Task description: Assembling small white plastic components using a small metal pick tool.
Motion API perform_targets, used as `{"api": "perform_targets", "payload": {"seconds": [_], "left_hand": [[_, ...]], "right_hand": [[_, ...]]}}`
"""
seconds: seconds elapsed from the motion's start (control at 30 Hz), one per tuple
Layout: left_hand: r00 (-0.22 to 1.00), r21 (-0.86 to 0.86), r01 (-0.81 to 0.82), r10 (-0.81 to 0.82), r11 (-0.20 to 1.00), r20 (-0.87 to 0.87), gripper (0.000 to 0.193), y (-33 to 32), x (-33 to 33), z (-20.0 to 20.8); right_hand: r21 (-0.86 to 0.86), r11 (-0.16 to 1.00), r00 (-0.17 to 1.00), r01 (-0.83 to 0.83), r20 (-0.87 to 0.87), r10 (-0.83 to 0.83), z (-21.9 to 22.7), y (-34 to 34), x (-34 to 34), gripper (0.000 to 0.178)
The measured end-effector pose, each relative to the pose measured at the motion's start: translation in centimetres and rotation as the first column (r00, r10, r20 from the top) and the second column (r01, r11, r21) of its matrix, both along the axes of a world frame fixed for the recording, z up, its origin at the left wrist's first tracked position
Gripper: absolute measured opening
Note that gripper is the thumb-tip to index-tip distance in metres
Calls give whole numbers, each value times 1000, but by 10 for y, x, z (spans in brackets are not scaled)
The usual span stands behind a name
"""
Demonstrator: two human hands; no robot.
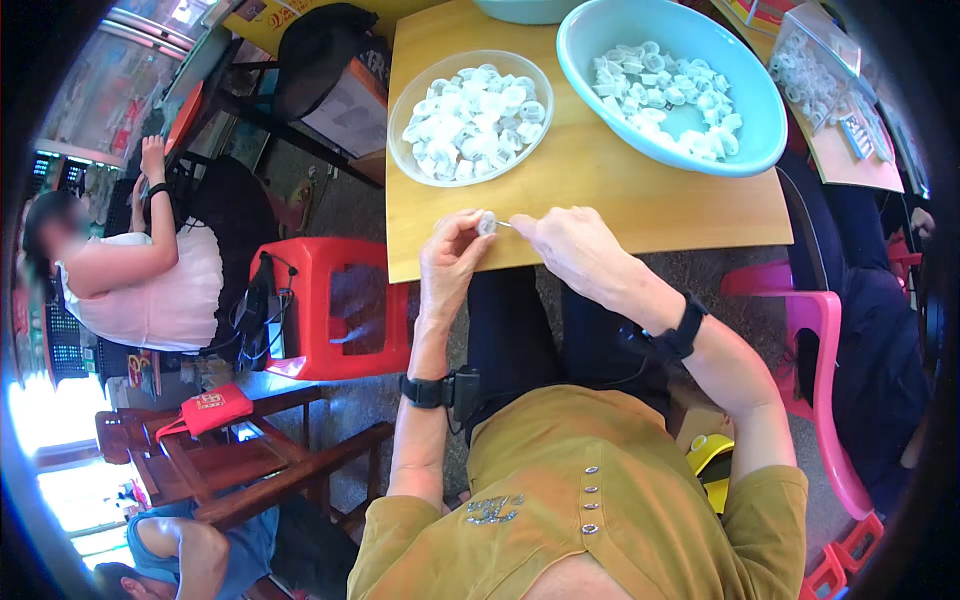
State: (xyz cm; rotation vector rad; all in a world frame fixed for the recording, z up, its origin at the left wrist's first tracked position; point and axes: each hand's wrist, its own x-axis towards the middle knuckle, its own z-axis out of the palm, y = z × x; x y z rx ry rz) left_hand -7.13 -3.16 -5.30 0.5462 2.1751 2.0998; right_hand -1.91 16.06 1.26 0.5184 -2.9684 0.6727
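Note:
Just off the near edge of the table, my left hand (450,252) pinches a small round whitish plastic piece (487,224) between thumb and fingers. From the right, my right hand (578,248) is closed on a thin metal tool (504,224). Its tip points at the plastic piece and seems to touch it; the tool's handle is hidden in my fingers. Beyond my left hand stands a clear round bowl (396,112) full of similar whitish pieces. A larger light blue basin (757,100), partly filled with such pieces, sits at the far right.
The yellowish wooden table (590,205) carries both containers. A red plastic stool (385,262) stands left, a pink chair (825,370) right. A person in a white top (150,285) sits at far left; another in blue (245,555) is lower left. A clear box (815,50) sits at upper right.

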Motion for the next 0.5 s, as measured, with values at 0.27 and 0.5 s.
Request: {"api": "perform_targets", "payload": {"seconds": [0.27, 0.5], "left_hand": [[974, -217, -156, 113, 964, -197, 28, 3, -46, 59], [912, -252, -123, 9, 960, -410, 39, 38, -112, 85]], "right_hand": [[-807, 581, 951, 106, -87, -296, 93, 46, 60, 39], [-685, 26, 685, -728, -726, 64, 135, 95, 105, 11]]}}
